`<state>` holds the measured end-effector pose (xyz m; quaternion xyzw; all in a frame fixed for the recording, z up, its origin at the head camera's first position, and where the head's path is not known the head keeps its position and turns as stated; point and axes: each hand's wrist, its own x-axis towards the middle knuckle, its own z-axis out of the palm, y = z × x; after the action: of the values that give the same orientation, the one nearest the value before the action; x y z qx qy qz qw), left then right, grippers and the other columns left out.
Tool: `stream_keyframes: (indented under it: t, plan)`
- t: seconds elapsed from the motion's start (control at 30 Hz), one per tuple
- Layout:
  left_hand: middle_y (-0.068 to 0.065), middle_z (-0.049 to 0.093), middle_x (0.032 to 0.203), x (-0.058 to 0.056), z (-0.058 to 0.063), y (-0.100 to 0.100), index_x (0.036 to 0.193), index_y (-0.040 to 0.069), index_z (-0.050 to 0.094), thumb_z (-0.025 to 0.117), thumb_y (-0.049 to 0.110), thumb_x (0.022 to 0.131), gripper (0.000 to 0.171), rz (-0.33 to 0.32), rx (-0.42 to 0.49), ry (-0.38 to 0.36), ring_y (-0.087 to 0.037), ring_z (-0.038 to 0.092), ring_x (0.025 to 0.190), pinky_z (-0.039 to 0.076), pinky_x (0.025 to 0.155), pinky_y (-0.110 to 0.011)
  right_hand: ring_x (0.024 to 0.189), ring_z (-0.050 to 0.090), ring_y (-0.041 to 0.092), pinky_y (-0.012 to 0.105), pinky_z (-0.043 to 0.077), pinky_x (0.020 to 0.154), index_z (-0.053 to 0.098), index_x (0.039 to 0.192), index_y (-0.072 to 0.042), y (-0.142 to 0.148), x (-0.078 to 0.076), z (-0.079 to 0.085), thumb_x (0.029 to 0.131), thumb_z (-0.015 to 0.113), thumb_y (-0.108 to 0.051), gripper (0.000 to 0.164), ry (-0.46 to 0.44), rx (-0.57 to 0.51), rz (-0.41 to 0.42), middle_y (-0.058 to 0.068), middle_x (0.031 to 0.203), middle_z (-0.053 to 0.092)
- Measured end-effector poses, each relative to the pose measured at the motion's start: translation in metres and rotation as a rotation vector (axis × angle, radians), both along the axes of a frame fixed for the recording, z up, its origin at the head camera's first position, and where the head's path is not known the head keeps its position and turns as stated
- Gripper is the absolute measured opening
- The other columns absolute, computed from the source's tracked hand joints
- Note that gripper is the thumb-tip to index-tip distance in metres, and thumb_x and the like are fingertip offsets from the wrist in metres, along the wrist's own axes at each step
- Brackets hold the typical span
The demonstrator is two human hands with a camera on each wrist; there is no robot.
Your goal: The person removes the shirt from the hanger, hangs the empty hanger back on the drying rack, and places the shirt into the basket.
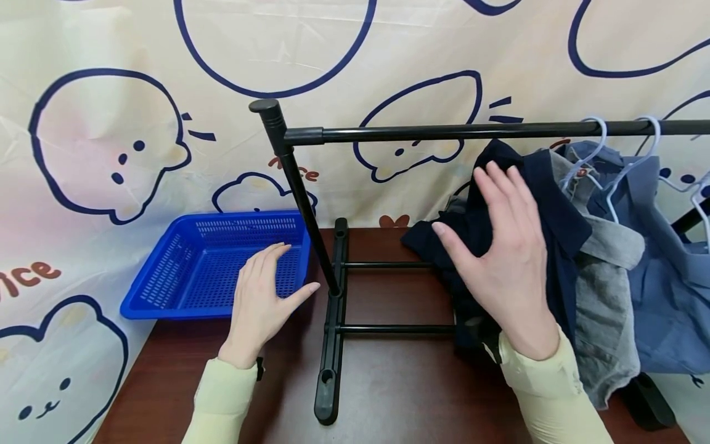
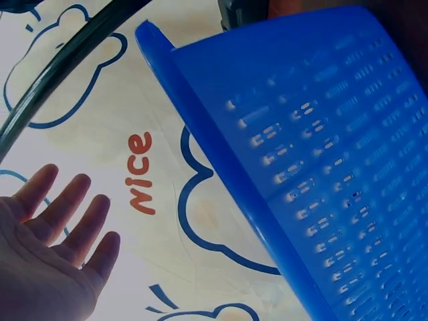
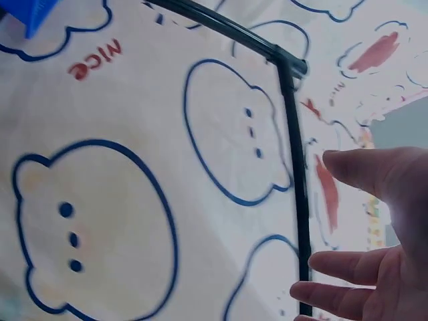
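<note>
My left hand (image 1: pixel 261 302) hovers at the front right part of a blue plastic basket (image 1: pixel 177 312), fingers extended and thumb spread toward the rack's upright. In the left wrist view its fingers (image 2: pixel 93 200) stand apart from the basket wall (image 2: pixel 221 160). My right hand (image 1: pixel 507 265) is raised in front of a navy garment (image 1: pixel 560 216), overlapping it in the head view, with fingers straight and thumb out. The right wrist view has that hand (image 3: pixel 381 261) beside the black rack poles (image 3: pixel 294 154). Neither hand holds anything.
A black clothes rack with a top rail (image 1: pixel 399 133) and base foot (image 1: pixel 328 382) stands on the brown table (image 1: pixel 399 370). Right of the navy garment hang a grey garment (image 1: pixel 604 314) and a blue shirt (image 1: pixel 665 308); light hangers (image 1: pixel 603 139) hook over the rail. A patterned sheet (image 1: pixel 249 135) covers the back.
</note>
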<state>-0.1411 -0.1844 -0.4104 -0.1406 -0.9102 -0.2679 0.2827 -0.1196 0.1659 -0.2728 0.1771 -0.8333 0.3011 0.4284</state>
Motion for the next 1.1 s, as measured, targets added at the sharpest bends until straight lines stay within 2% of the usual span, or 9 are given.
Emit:
stream_keyframes:
  t: [0.13, 0.3, 0.5, 0.67, 0.87, 1.1]
  plan:
    - [-0.012, 0.057, 0.14, 0.004, 0.0, 0.003, 0.138, 0.008, 0.059, 0.081, 0.056, 0.08, 0.078, -0.02, 0.019, 0.023, -0.033, 0.049, 0.131, 0.035, 0.106, -0.058, 0.146, 0.034, 0.031, 0.048, 0.021, 0.119, 0.056, 0.142, 0.003, 0.007, 0.01, 0.014, 0.085, 0.081, -0.027, 0.069, 0.038, -0.01, -0.045, 0.019, 0.148, 0.051]
    - [-0.011, 0.062, 0.134, 0.007, -0.003, 0.007, 0.134, 0.007, 0.062, 0.079, 0.056, 0.082, 0.074, -0.058, 0.029, 0.064, -0.033, 0.052, 0.126, 0.037, 0.103, -0.057, 0.145, 0.035, 0.028, 0.046, 0.019, 0.119, 0.055, 0.144, 0.001, 0.024, 0.016, 0.022, 0.09, 0.075, -0.031, 0.066, 0.045, -0.042, -0.13, 0.017, 0.149, 0.051]
    - [-0.01, 0.066, 0.128, 0.009, -0.006, 0.015, 0.131, 0.009, 0.066, 0.073, 0.059, 0.087, 0.067, -0.114, 0.039, 0.103, -0.032, 0.056, 0.121, 0.039, 0.1, -0.055, 0.146, 0.033, 0.027, 0.045, 0.017, 0.119, 0.054, 0.146, -0.002, 0.042, 0.021, 0.022, 0.093, 0.074, -0.023, 0.061, -0.024, -0.086, -0.222, 0.016, 0.151, 0.049]
    - [-0.008, 0.068, 0.125, 0.01, -0.008, 0.021, 0.129, 0.009, 0.068, 0.071, 0.057, 0.09, 0.062, -0.154, 0.033, 0.11, -0.03, 0.059, 0.117, 0.039, 0.099, -0.052, 0.142, 0.038, 0.032, 0.048, 0.023, 0.117, 0.052, 0.149, -0.004, 0.056, 0.022, 0.018, 0.095, 0.071, -0.019, 0.058, -0.085, -0.097, -0.279, 0.016, 0.151, 0.049]
    - [-0.006, 0.069, 0.125, 0.011, -0.009, 0.026, 0.128, 0.009, 0.069, 0.072, 0.055, 0.09, 0.06, -0.183, 0.014, 0.098, -0.028, 0.06, 0.117, 0.039, 0.099, -0.049, 0.138, 0.046, 0.028, 0.049, 0.031, 0.114, 0.048, 0.154, -0.016, 0.069, 0.021, 0.007, 0.101, 0.062, -0.017, 0.055, -0.207, -0.145, -0.304, 0.007, 0.152, 0.049]
    - [-0.004, 0.069, 0.123, 0.011, -0.007, 0.031, 0.128, 0.01, 0.069, 0.072, 0.055, 0.091, 0.059, -0.202, 0.007, 0.094, -0.025, 0.061, 0.114, 0.039, 0.099, -0.048, 0.138, 0.046, 0.026, 0.046, 0.031, 0.114, 0.045, 0.156, -0.017, 0.078, 0.021, 0.0, 0.104, 0.055, -0.02, 0.053, -0.311, -0.151, -0.318, 0.005, 0.148, 0.053]
